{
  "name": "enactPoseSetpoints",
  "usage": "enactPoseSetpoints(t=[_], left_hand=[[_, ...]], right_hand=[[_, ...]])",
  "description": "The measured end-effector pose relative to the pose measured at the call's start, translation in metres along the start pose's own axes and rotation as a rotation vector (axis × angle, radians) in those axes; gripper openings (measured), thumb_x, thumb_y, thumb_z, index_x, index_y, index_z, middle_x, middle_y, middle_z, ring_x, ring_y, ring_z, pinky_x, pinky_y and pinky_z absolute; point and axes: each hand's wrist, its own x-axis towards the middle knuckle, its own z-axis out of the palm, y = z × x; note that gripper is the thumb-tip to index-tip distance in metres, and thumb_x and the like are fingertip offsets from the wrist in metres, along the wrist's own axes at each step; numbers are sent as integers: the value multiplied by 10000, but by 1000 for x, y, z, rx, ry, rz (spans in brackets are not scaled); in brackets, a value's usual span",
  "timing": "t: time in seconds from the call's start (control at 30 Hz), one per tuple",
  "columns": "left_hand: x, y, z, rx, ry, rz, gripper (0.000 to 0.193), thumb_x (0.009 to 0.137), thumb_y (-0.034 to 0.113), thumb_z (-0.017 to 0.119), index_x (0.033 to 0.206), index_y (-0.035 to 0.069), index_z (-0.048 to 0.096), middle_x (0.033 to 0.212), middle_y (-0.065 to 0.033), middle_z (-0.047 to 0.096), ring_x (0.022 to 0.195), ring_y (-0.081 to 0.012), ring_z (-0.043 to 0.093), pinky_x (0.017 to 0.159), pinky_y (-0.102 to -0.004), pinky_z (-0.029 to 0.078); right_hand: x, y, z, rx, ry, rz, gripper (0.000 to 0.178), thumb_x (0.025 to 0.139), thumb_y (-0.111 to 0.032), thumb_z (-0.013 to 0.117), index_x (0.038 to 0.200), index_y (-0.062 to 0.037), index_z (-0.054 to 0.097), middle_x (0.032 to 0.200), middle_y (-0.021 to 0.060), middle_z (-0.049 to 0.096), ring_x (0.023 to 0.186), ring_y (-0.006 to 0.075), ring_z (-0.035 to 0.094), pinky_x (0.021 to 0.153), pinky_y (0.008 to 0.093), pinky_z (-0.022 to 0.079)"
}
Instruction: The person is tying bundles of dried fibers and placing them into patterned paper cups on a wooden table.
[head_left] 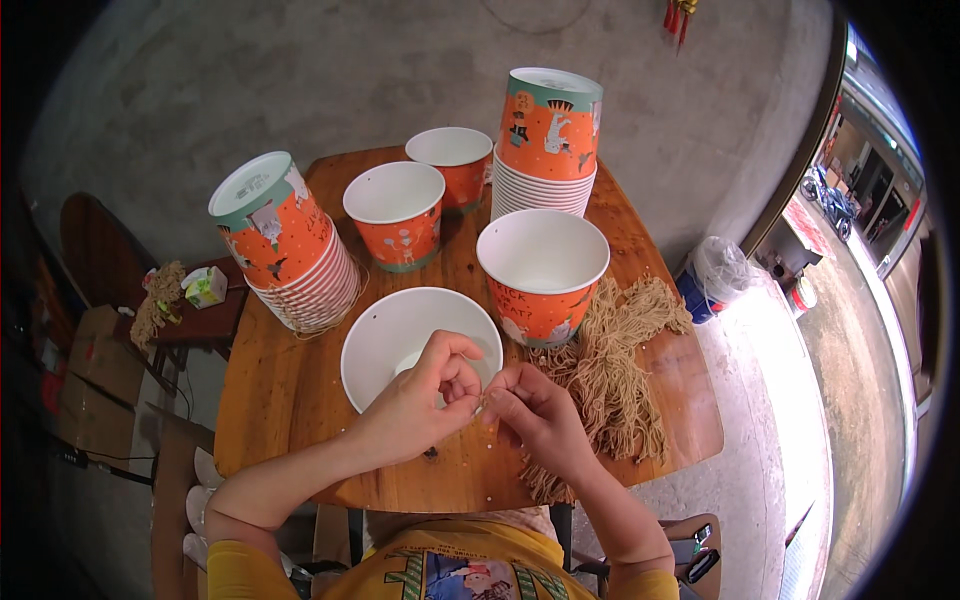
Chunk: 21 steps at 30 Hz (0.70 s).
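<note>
My left hand [430, 395] and my right hand [535, 410] meet over the near side of the table, fingertips pinched close together. Whatever lies between the fingertips is too small to make out. Just beyond my left hand, a paper bucket [372, 335] shows its white inside toward me, partly covered by the hand. An orange paper bucket [540, 310] stands upright beyond my right hand. Beside it, a bundle of tan cords [625, 365] spreads over the table's right side and hangs past the near edge by my right forearm.
On the wooden table [280, 420] stand an upside-down bucket stack [275, 240] at left, a taller one [548, 140] at the back, and two upright buckets, one nearer [400, 235] and one farther [465, 180]. A side table [215, 305] and a blue bin [700, 290] flank it.
</note>
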Motion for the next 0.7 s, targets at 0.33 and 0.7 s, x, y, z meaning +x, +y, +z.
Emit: enactPoseSetpoints(t=[0.33, 0.7], left_hand=[[-3, 1, 0, 32, -70, -26, 350, 910, 8, 548, 1215, 46, 380, 898, -44, 516, 818, -136, 533, 739, -294, 461], [-9, 3, 2, 501, 29, 294, 126, 881, -10, 567, 991, 36, 528, 969, -142, 498, 948, -345, 504, 830, -403, 432]], right_hand=[[-2, 9, 3, 62, 14, -24, 163, 1005, -219, 525, 1009, -57, 519, 806, 3, 633, 615, 46, 543, 533, 183, 420], [-27, 34, 18, 151, 130, -57, 134, 1014, -187, 500, 1006, -66, 444, 800, 68, 673, 542, 67, 557, 488, 186, 425]])
